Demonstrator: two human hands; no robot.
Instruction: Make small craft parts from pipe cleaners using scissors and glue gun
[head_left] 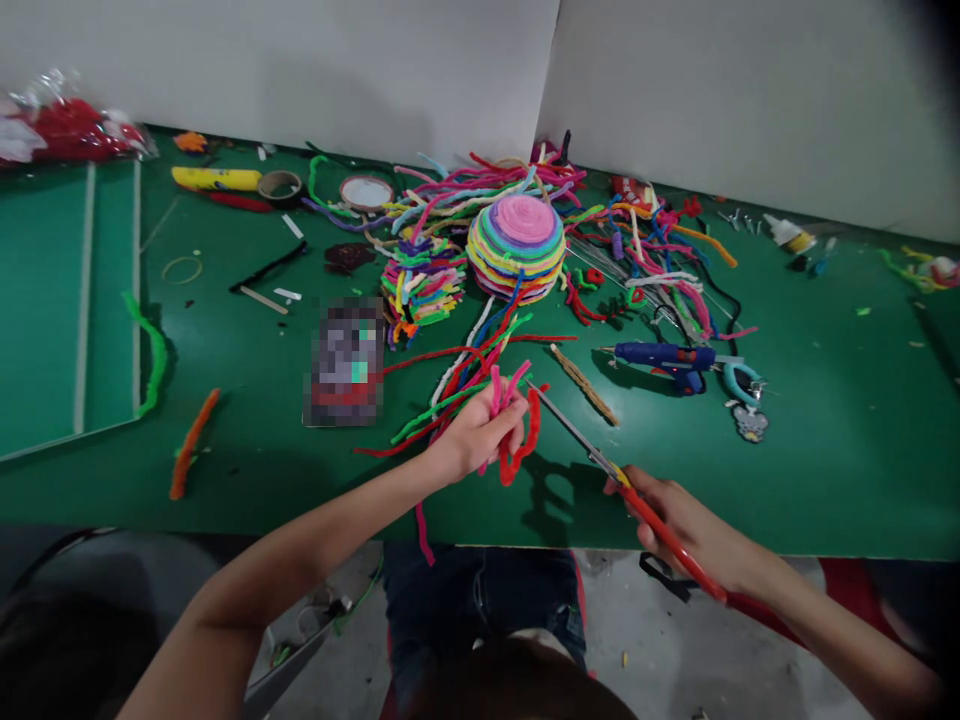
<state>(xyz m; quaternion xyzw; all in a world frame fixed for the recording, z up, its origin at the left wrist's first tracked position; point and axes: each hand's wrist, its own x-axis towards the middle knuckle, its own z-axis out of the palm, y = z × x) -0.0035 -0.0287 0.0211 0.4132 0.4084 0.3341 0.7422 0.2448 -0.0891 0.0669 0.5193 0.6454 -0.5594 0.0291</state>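
My left hand [476, 435] is closed around a bunch of pipe cleaners [517, 440], pink and red ones curling out past the fingers over the green table [825, 480]. My right hand [686, 525] grips red-handled scissors [600, 458] whose blades point up-left toward the bunch, the tips close to it. Behind the hands lies a loose fan of red, green and white pipe cleaners [465, 375]. Farther back sits a dome of coiled coloured pipe cleaners [517, 245] with a pink top.
A blue glue gun [664, 358] lies right of centre, with a wooden stick [583, 385] nearby. A phone [345, 362] lies left of the hands. Piles of pipe cleaners [652, 250], tape rolls [281, 185], a yellow tube [214, 178] and a green mat [67, 300] fill the rest.
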